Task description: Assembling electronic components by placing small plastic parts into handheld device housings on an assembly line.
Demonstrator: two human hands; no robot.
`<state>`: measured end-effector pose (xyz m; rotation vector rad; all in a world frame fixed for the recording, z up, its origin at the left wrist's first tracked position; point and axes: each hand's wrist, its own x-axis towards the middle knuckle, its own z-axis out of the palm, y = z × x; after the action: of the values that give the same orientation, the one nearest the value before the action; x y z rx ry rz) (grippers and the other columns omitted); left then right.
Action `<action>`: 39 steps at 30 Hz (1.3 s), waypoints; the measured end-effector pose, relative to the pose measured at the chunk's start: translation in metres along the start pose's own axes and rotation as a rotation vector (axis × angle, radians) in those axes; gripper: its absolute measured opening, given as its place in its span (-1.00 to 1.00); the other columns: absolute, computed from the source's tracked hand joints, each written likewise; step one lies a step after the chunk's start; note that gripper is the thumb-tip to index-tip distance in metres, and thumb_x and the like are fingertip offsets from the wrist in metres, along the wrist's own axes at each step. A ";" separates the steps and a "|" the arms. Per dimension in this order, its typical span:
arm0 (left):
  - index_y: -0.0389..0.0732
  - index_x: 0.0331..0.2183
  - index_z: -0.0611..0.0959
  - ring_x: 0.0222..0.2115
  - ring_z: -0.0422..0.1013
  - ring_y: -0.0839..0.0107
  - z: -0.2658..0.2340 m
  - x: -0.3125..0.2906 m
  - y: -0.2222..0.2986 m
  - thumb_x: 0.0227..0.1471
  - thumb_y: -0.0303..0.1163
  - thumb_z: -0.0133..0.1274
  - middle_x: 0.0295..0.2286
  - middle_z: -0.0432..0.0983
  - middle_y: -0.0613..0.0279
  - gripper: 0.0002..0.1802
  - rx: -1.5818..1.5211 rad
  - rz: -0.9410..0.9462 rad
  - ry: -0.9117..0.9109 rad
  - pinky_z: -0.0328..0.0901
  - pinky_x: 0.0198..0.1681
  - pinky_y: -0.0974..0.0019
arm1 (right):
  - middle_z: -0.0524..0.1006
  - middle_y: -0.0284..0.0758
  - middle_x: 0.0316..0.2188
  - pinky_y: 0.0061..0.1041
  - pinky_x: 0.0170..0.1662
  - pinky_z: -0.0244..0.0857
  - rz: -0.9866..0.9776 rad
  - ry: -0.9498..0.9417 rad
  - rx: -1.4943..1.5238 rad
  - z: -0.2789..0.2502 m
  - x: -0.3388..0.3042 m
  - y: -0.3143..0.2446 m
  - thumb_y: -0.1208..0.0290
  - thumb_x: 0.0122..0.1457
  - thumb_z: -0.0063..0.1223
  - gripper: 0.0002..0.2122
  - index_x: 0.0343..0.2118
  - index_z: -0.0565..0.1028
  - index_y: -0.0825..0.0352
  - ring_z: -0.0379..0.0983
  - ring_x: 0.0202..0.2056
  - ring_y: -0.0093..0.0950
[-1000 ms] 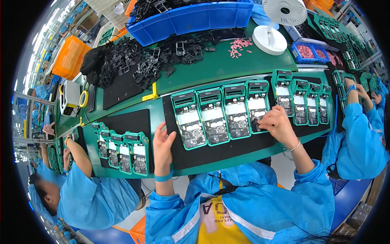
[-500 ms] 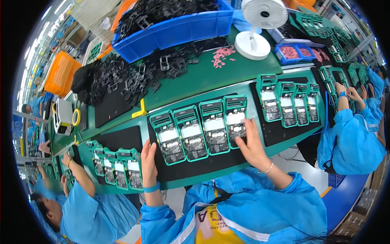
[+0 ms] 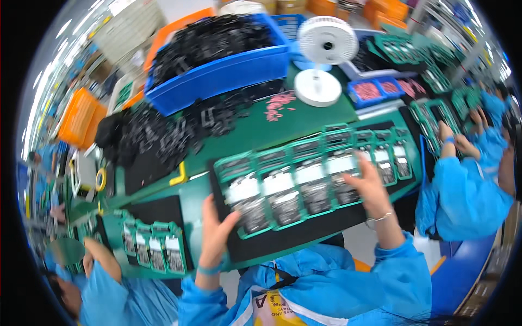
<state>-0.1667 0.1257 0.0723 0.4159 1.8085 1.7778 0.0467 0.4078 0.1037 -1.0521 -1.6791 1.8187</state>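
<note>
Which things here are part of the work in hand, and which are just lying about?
In hand:
- left hand on the black mat's left edge
- right hand on the green fixtures

Lying about:
- blue bin of black parts
- white fan
- pink pieces
- yellow tape roll
- orange crate

A row of four green plastic fixture trays [image 3: 288, 190] lies on a black rubber mat [image 3: 304, 231] on the green surface [image 3: 261, 133]. Behind them sits a heap of black plastic frames [image 3: 163, 136], and farther back a blue plastic bin [image 3: 223, 70]. A white desk fan [image 3: 324, 57] stands to the right of the bin.
</note>
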 end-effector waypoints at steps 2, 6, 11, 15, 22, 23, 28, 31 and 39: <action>-0.44 0.13 0.13 0.12 0.12 0.17 0.042 0.021 -0.005 -0.12 -0.20 0.29 0.06 0.16 -0.11 -0.05 0.146 0.115 -0.130 0.06 0.18 0.21 | 0.36 -0.23 0.08 -0.46 0.13 0.17 -0.099 0.059 -0.146 -0.051 0.020 -0.006 0.62 -0.05 0.19 -0.33 0.19 0.20 0.43 0.31 0.05 -0.41; -0.50 0.11 0.11 0.14 0.10 -0.02 0.146 0.049 -0.011 -0.14 -0.11 0.27 0.07 0.11 -0.26 0.01 0.279 0.250 -0.290 0.06 0.18 0.12 | 0.23 -0.20 0.19 -0.40 0.23 0.03 -0.278 0.077 -0.170 -0.182 0.064 0.011 0.58 -0.06 0.13 -0.31 0.22 0.17 0.43 0.16 0.19 -0.35; -0.54 0.18 -0.36 0.22 -0.06 -0.16 0.247 0.074 -0.038 -0.08 -0.32 0.15 0.18 -0.23 -0.50 0.17 0.144 0.191 -0.561 -0.08 0.27 0.19 | 0.14 -0.25 0.25 -0.41 0.22 -0.03 -0.257 0.100 -0.106 -0.293 0.104 0.032 0.53 0.07 0.11 -0.30 0.29 0.08 0.27 0.08 0.22 -0.37; -0.47 0.18 -0.43 0.28 -0.30 -0.07 0.272 0.092 -0.053 -0.06 -0.42 0.11 0.22 -0.37 -0.40 0.16 0.041 0.361 -0.489 -0.24 0.31 0.23 | 0.08 -0.28 0.29 -0.46 0.21 0.01 -0.352 0.206 -0.335 -0.326 0.121 0.063 0.53 0.15 0.05 -0.38 0.27 0.10 0.34 0.06 0.23 -0.45; -0.44 0.21 -0.12 0.18 -0.10 -0.16 0.229 0.089 -0.058 -0.02 -0.31 0.14 0.13 -0.09 -0.28 -0.01 0.196 0.415 -0.458 -0.10 0.25 0.04 | 0.07 -0.19 0.28 -0.45 0.26 -0.10 -0.363 0.288 -0.514 -0.346 0.119 0.081 0.33 0.26 -0.06 -0.45 0.27 0.09 0.36 0.04 0.24 -0.39; -0.41 0.22 -0.07 0.19 -0.10 -0.14 0.207 0.083 -0.057 -0.02 -0.30 0.14 0.14 -0.10 -0.27 -0.04 0.161 0.473 -0.461 -0.10 0.25 0.04 | 0.08 -0.18 0.28 -0.46 0.25 -0.08 -0.368 0.315 -0.543 -0.343 0.121 0.081 0.32 0.27 -0.07 -0.45 0.27 0.09 0.36 0.06 0.23 -0.38; -0.15 0.05 0.44 0.15 0.12 0.09 0.021 0.020 0.012 0.03 -0.41 0.09 0.11 0.22 0.06 -0.50 0.414 0.614 -0.325 0.10 0.18 0.10 | 0.21 -0.14 0.22 -0.48 0.20 0.05 -0.519 0.632 -0.693 -0.330 0.093 0.070 0.26 0.32 -0.16 -0.51 0.23 0.15 0.39 0.21 0.18 -0.36; -0.19 -0.04 0.53 -0.01 0.34 0.22 -0.124 -0.009 0.018 0.02 -0.47 0.08 -0.04 0.41 0.11 -0.60 0.604 0.621 0.109 0.26 0.05 0.21 | 0.35 -0.20 0.14 -0.52 0.17 0.09 -0.755 0.709 -0.731 -0.240 0.077 0.032 0.30 0.33 -0.18 -0.59 0.15 0.28 0.44 0.29 0.12 -0.42; -0.40 -0.18 0.56 -0.18 0.37 -0.16 -0.446 -0.026 -0.052 0.17 -0.08 -0.09 -0.24 0.48 -0.28 -0.50 1.540 0.128 0.935 0.27 -0.09 -0.04 | 0.47 -0.29 -0.10 -0.53 0.06 0.22 -0.931 0.334 -0.470 0.007 0.035 -0.020 0.55 0.27 -0.12 -0.75 -0.01 0.42 0.44 0.40 -0.08 -0.51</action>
<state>-0.3988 -0.2536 0.0076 0.1980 3.6196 0.1417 0.0168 0.4331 0.1153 -0.5110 -1.9391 0.6470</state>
